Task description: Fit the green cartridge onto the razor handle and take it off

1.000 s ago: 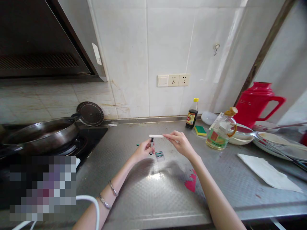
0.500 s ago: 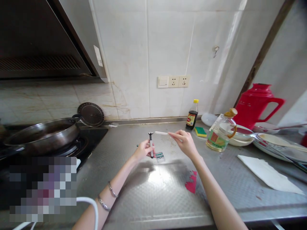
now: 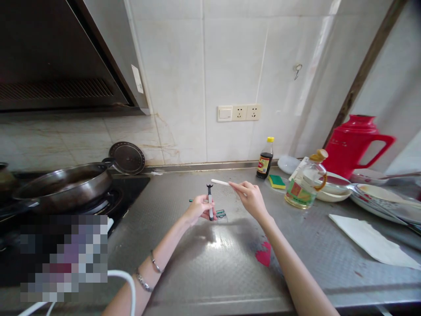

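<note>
My left hand [image 3: 200, 207] is closed round a grey and black razor [image 3: 210, 204], held upright with its forked black head at the top. My right hand [image 3: 250, 197] pinches a slim white pen-like stick [image 3: 220, 182]. The stick's rounded end points left, just right of the razor's head, with a small gap between them. Behind and right of my left fingers, green-edged razor cartridges [image 3: 221, 213] in what looks like a clear case lie on the steel counter [image 3: 184, 272]. A small green item [image 3: 190, 200] shows left of my left hand, mostly hidden by it.
A steel pan [image 3: 66, 184] sits on the black stove at left. Toward the right are a soy sauce bottle [image 3: 264, 162], a sponge [image 3: 276, 181], an oil jug [image 3: 301, 193], a red thermos [image 3: 351, 145] and a white paper sheet [image 3: 368, 239]. A white cable [image 3: 123, 274] crosses near my left forearm.
The white stick lay across the razor's top a second ago; my right hand has drawn it off to the right and tilted it. My left hand and the razor have lowered slightly.
</note>
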Tool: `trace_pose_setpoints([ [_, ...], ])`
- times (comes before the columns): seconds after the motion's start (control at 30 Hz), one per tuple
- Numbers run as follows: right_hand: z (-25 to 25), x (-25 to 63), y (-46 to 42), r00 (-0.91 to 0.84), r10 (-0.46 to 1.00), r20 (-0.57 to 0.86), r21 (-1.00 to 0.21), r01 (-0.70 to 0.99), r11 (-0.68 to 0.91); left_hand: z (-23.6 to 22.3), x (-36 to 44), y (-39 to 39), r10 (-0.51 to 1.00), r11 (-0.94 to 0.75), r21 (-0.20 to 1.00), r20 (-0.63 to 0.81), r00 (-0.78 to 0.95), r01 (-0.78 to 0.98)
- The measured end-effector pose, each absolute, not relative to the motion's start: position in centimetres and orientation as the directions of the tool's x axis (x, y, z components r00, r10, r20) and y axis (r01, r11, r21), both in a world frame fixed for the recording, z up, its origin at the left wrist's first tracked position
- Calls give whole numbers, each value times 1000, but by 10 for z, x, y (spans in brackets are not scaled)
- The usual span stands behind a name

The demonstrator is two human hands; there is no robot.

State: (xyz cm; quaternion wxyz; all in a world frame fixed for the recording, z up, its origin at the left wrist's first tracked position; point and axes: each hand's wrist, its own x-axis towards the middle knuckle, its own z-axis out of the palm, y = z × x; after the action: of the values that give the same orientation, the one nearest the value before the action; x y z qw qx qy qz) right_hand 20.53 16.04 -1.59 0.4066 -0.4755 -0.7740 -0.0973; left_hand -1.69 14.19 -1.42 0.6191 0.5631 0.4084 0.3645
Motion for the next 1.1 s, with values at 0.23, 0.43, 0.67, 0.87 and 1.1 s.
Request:
trace_pose_setpoints([
  [0.23, -16, 206, 161, -199, 676, 709, -258, 819, 512, -9, -18, 141, 905, 102, 995, -102, 412, 23],
  [0.43, -15, 201, 158, -240, 671, 701, -264, 787, 558, -11, -20, 143, 900, 108, 994, -109, 422, 28],
  [0.67, -15, 205, 161, -174, 714, 678, -333, 794, 509, -10, -19, 142, 898, 102, 994, -113, 425, 49],
  [0.87, -17, 206, 163, -205, 716, 668, -332, 778, 533, -10, -21, 143, 889, 93, 995, -104, 447, 46],
  [1.1, -15, 209, 161, -236, 710, 663, -349, 742, 572, -10, -23, 143, 893, 82, 996, -92, 440, 43],
])
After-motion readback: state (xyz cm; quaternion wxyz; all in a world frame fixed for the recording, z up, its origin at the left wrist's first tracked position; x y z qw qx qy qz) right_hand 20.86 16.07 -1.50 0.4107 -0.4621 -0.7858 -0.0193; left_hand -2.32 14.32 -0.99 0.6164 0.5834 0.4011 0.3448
